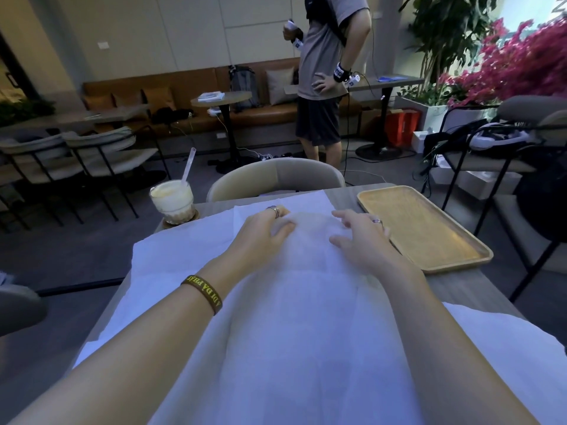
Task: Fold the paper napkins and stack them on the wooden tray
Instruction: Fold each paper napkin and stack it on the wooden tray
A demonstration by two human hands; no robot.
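White paper napkins (300, 302) lie spread in overlapping sheets over most of the table in front of me. My left hand (264, 231) rests palm down on the far part of the top sheet, fingers bent against the paper. My right hand (359, 234) lies flat beside it, fingers spread toward the left. Both hands sit near the napkins' far edge, a short gap between them. The wooden tray (460, 259) lies to the right on the table with nothing on it, just past my right hand.
A glass of iced drink with a straw (173, 202) stands on a coaster at the table's far left corner. A beige chair back (276, 176) faces me across the table. A person (325, 75) stands beyond it. Black-framed chairs stand left and right.
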